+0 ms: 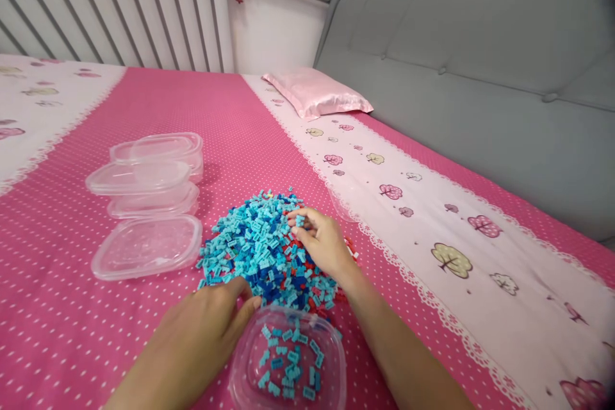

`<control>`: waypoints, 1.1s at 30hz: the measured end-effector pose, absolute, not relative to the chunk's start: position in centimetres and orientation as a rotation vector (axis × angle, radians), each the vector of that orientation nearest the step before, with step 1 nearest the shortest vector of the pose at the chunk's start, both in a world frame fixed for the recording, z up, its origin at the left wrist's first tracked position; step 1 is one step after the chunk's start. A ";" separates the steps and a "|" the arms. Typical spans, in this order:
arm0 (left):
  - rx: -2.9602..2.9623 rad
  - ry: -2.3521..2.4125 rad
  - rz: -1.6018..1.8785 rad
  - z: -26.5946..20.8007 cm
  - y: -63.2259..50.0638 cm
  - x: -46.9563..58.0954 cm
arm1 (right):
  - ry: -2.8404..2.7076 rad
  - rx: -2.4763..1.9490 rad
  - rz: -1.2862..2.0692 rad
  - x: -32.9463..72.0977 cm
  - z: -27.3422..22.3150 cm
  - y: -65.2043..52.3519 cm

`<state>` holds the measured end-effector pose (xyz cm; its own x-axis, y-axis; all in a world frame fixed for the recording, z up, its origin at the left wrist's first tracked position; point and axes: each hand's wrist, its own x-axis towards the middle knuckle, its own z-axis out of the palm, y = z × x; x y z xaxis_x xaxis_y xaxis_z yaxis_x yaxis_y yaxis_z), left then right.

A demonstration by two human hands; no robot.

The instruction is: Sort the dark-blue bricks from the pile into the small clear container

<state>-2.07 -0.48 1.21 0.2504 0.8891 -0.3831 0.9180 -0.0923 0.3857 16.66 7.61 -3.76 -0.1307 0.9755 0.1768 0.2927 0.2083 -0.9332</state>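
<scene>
A loose heap of small toy building bricks [264, 246], mostly light blue with dark blue and some red, lies on the pink bedding. My right hand [319, 240] is over the heap's right side, closed on a light blue brick [300, 221] between thumb and fingers. At the near left edge of the heap is my left hand [211, 311], back up, thumb pointing right; its other fingertips are hidden behind the hand. Just in front of me, a clear plastic container [288, 359] holds several light blue bricks scattered over its bottom. Its rim is close to my left thumb.
Several clear plastic containers [147, 246] stand in a row left of the heap. A clear lid-like piece [343, 205] lies beyond my right hand. Farther off are a pink pillow [319, 93], a grey padded backrest [471, 45] and a white radiator [115, 6].
</scene>
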 end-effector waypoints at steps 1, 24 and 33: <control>1.977 1.640 -0.066 1.2 -0.5 -2.1 | -1.550 -1.204 1.026 16.7 -3.8 7.7; 1.972 1.641 -0.062 1.3 -0.5 -2.0 | -0.872 -1.228 1.275 19.7 -4.3 9.6; 1.966 1.639 -0.112 1.2 -0.4 -1.9 | -1.735 -1.615 0.705 19.8 -5.7 9.7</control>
